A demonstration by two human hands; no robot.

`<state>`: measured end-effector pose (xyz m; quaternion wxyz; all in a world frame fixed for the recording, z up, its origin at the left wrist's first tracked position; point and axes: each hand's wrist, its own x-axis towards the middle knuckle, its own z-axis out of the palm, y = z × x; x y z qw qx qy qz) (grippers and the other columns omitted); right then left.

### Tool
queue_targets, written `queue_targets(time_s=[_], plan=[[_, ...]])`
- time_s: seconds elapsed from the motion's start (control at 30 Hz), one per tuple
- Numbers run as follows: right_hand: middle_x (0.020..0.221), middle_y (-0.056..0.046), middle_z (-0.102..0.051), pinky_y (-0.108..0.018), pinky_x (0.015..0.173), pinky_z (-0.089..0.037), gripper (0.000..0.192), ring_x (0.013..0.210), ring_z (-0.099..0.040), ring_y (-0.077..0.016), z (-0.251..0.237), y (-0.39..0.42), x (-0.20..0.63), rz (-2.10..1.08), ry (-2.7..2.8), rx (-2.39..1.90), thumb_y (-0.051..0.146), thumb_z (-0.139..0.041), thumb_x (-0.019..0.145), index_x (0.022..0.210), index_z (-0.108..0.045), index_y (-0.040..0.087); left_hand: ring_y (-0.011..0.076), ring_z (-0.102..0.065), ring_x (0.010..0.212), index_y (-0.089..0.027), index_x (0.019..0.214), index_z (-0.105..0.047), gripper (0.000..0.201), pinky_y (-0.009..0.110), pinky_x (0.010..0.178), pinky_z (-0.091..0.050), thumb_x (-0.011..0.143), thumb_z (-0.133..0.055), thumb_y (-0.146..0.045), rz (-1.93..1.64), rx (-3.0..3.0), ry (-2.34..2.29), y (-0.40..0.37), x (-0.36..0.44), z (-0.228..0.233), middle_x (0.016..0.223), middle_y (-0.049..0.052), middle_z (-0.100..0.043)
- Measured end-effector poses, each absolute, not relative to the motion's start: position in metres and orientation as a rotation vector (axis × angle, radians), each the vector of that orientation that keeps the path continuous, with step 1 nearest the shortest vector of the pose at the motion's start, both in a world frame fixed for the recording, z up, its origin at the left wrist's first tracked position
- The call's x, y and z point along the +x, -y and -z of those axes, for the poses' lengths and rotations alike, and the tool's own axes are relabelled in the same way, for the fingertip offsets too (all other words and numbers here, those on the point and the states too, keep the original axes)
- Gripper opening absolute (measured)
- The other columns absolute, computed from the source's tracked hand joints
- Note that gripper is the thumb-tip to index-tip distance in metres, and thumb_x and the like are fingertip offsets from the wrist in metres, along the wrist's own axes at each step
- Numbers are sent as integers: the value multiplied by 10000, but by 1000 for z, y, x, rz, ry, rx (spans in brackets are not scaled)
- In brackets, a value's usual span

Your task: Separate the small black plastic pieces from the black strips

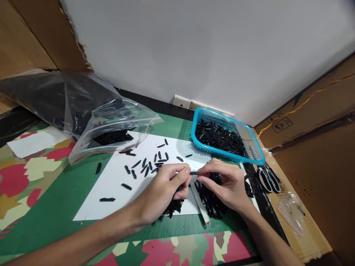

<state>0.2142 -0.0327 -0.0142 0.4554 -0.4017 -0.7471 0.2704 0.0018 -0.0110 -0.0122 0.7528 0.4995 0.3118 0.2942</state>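
A makeshift piecework corner. Cardboard panels (313, 122) wall in a table (55, 207) with a patterned cloth. A bulk bag (83, 111) and basket (257, 157) hold small black parts.

Open white sheet (116, 184) leftward; blue basket (256, 155), scissors (267, 179) crowding the right.

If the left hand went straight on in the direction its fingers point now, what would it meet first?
The left hand points right, toward the right hand. Both pinch the same small black piece, so it would first meet the right hand's fingertips, almost at once. Depth looks equal, though one view cannot confirm it.
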Motion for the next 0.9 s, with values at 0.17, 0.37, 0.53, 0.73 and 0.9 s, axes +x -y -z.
queue_targets(time_s=[0.17,0.37,0.53,0.73,0.9], plan=[[856,-20,-782,-316,725,-521,103,755,-678,-160,14,33,214,-642,1829,-996,126,-772,931,976,-797,215,76,-333,489,-207,726,-475,469,198,513,-420,1012,-552,-570,-632,1074,-686,10,1,12,557,-82,-385],[855,-23,-774,-320,719,-513,98,753,-672,-166,15,33,214,-672,1799,-986,128,-760,939,972,-787,217,77,-318,492,-207,740,-483,463,200,512,-404,1013,-554,-574,-614,1084,-680,12,1,11,560,-86,-376],[866,-29,-770,-330,728,-514,97,765,-675,-178,17,34,214,-734,1762,-970,135,-752,944,972,-782,223,77,-303,497,-204,765,-506,401,197,508,-383,999,-596,-516,-618,1065,-679,12,0,11,567,-91,-370],[851,-32,-763,-331,722,-507,102,752,-662,-174,17,34,214,-747,1735,-963,126,-752,937,967,-778,220,82,-296,505,-204,817,-531,386,201,517,-384,1009,-577,-535,-607,1055,-703,13,0,10,572,-88,-385],[824,-39,-749,-327,695,-506,59,729,-656,-174,16,33,213,-754,1742,-986,151,-746,937,950,-768,204,79,-271,527,-205,849,-535,394,186,534,-381,1030,-543,-555,-586,1076,-726,12,-3,11,588,-91,-368]])
